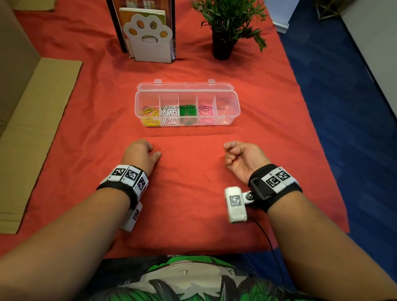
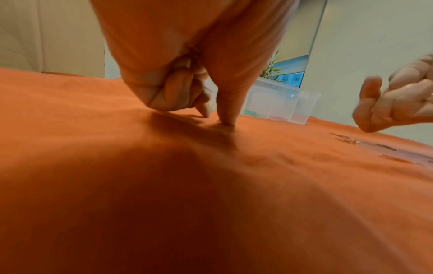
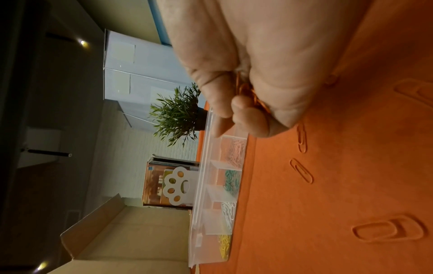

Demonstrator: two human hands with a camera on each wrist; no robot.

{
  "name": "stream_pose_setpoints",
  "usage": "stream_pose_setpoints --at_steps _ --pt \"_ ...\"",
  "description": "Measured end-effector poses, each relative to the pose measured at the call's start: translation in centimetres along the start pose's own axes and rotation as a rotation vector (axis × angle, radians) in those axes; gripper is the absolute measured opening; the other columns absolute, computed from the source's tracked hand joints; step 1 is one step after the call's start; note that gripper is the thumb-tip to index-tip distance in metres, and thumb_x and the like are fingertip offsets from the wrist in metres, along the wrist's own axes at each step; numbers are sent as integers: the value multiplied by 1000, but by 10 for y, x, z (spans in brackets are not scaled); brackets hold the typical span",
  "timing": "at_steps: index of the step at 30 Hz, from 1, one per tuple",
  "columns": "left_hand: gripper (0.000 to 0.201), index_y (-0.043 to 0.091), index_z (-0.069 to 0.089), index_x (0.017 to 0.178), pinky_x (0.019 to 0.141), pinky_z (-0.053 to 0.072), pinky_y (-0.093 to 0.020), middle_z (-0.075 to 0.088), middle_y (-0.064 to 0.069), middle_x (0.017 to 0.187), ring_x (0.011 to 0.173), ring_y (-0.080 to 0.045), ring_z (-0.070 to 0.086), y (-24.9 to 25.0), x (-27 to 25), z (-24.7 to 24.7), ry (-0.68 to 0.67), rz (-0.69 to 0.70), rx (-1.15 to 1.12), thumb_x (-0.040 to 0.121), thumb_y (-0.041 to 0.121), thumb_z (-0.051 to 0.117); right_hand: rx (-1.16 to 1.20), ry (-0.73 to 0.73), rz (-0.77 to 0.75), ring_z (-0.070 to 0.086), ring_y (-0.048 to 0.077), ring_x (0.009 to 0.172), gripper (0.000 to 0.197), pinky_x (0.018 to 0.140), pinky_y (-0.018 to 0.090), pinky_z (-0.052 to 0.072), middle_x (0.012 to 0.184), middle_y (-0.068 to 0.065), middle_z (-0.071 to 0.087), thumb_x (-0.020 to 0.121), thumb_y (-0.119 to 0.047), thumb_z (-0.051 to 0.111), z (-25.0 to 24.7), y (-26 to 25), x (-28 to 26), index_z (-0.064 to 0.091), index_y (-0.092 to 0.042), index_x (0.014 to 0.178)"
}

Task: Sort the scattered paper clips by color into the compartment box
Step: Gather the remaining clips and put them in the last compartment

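The clear compartment box stands open mid-table and holds yellow, white, green and pink clips in separate cells; its right-end cell looks nearly bare. My left hand is down on the red cloth, thumb and forefinger tips on either side of a red clip, the other fingers curled. To the right my right hand lies on its side, fingers curled round several orange-red clips. More loose red clips lie between the hands, one nearer me.
A paw-cutout book stand and a potted plant stand behind the box. Flat cardboard lies along the left. The table's right edge drops to blue floor.
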State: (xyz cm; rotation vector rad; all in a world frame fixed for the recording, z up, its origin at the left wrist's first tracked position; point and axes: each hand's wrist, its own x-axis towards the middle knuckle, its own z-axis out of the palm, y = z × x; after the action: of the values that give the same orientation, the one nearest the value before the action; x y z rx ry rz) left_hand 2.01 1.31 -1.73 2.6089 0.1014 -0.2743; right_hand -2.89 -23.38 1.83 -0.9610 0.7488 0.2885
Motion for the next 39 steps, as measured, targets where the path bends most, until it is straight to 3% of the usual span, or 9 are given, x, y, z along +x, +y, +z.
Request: stream_pose_setpoints --at_steps 8,12,14,17,23,29,33,37,39 --pt "19 1 61 87 81 43 -39 64 -22 98 92 -37 58 11 4 0 -88 25 37 87 17 50 -182 167 -32 40 10 54 21 39 16 39 65 1 44 88 1 40 -11 -20 20 59 -6 84" --pt "19 14 47 64 49 34 -22 46 -8 64 46 -20 41 28 -2 -6 -339 -349 -722 80 22 42 -854 303 -169 51 18 62 18 50 25 40 70 -1 53 85 -9 53 -19 -30 42 55 -18 70" --pt "18 15 45 61 42 29 -15 43 -3 59 41 -12 36 36 -6 -11 -477 -502 -1180 76 18 36 -1199 303 -174 59 26 89 7 75 31 46 90 5 62 86 -18 54 -19 -32 44 59 -13 88" --pt "18 13 52 62 46 42 -18 56 -3 57 46 -13 49 48 -10 -13 -563 -522 -1407 72 22 40 -1553 329 -197 52 33 115 44 96 35 41 119 16 57 87 -35 55 -15 -23 46 50 -4 117" --pt "22 19 56 67 44 33 -17 51 1 57 42 -8 42 80 -9 22 -467 -280 -799 87 27 53 -1740 297 -266 47 37 117 45 97 40 40 125 20 47 89 -35 54 -6 -3 47 38 -6 121" --pt "30 12 63 86 79 46 -33 67 -12 96 91 -29 60 98 -14 52 -254 294 114 77 41 65 -1785 226 -276 48 38 118 30 97 40 40 128 22 47 93 -13 39 -2 -2 51 40 -1 120" --pt "29 9 59 100 88 46 -36 58 -15 110 103 -33 56 102 -13 64 -294 375 225 82 31 61 -1674 112 -259 56 34 108 20 89 33 42 114 21 58 92 -16 43 -6 -22 46 51 -5 107" --pt "19 10 61 95 89 47 -38 60 -15 107 100 -33 57 102 -13 65 -348 351 176 85 24 53 -1082 139 -176 45 19 50 11 48 26 36 61 4 53 77 -11 48 -19 -30 45 45 -16 68" --pt "17 9 62 92 85 47 -37 63 -16 102 96 -34 59 102 -13 65 -344 334 103 85 22 52 -762 133 -143 38 14 44 17 38 20 29 54 3 46 77 -3 45 -23 -31 43 43 -15 65"
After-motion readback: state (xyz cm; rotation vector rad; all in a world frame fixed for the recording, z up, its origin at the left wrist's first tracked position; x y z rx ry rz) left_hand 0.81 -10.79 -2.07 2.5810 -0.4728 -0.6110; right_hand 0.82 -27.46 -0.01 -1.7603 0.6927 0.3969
